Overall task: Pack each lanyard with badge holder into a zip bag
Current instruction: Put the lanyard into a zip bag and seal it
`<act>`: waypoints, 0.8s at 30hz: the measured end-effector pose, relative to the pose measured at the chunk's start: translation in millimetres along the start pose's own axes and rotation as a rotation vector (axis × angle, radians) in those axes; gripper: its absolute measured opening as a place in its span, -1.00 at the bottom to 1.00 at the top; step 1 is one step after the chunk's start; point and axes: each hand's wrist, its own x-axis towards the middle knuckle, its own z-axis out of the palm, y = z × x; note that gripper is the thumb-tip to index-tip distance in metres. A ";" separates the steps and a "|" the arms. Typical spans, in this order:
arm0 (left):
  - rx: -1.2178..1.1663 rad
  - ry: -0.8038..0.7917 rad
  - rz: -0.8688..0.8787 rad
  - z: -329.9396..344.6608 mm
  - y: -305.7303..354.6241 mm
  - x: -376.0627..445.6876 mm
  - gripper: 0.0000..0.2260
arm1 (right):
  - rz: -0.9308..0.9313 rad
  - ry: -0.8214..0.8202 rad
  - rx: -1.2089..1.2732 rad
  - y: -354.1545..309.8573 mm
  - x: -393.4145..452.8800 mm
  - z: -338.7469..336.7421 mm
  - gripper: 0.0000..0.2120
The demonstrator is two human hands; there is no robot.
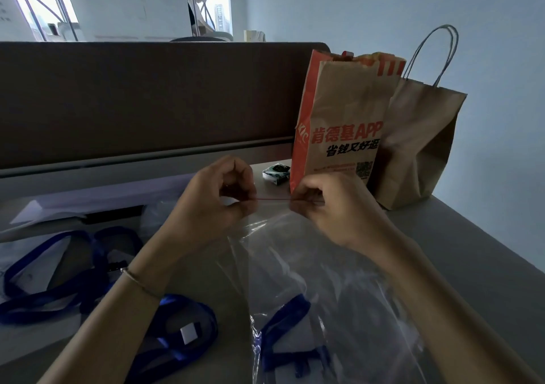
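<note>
While a blue lanyard (283,336) already lies inside the clear zip bag (318,265), at its lower end close to the person, the bag's mouth is held up above the desk (472,236). I cannot make out the badge holder inside through the folds of plastic. The red zip strip (272,199) runs straight between the two hands. The left hand (218,198) pinches one end of this strip with curled fingers, and the right hand (321,204) pinches the other end in the same way, so both hands are closed on the top edge of the bag. Whether the strip is already pressed together along its whole length I cannot tell.

My judgement is that this bag is at the sealing step: the filling looks done, and the closing is in progress or just finishing. More work is left after it. To the left of the left forearm, a second blue lanyard (188,333) with a small white tag lies loose on the desk, and farther left a third blue lanyard (53,277) lies in loops over some white paper; neither is in a bag yet.

Behind the hands stands a KFC paper bag (339,118), with a plain brown handled bag (424,136) just beside it on the right. A small crumpled wrapper (276,172) lies near the foot of the KFC bag, in front of the brown desk partition (147,97).
</note>
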 end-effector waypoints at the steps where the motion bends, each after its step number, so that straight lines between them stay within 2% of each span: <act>1: 0.000 0.000 0.000 0.1 0.3 -0.2 -0.74 | -0.002 -0.005 -0.007 0.4 0.1 -0.4 -0.92; 9: -0.004 0.031 0.010 -7.6 -3.7 2.0 -0.73 | -0.003 -0.002 -0.008 12.0 2.4 -4.8 -0.94; 18: 0.009 0.031 0.034 -7.9 -5.5 2.9 -0.73 | 0.001 0.078 0.034 16.3 1.4 -13.3 -0.94; 24: 0.017 0.059 0.028 -21.7 -10.7 3.2 -0.75 | 0.046 0.050 0.024 23.8 1.7 -23.4 -0.94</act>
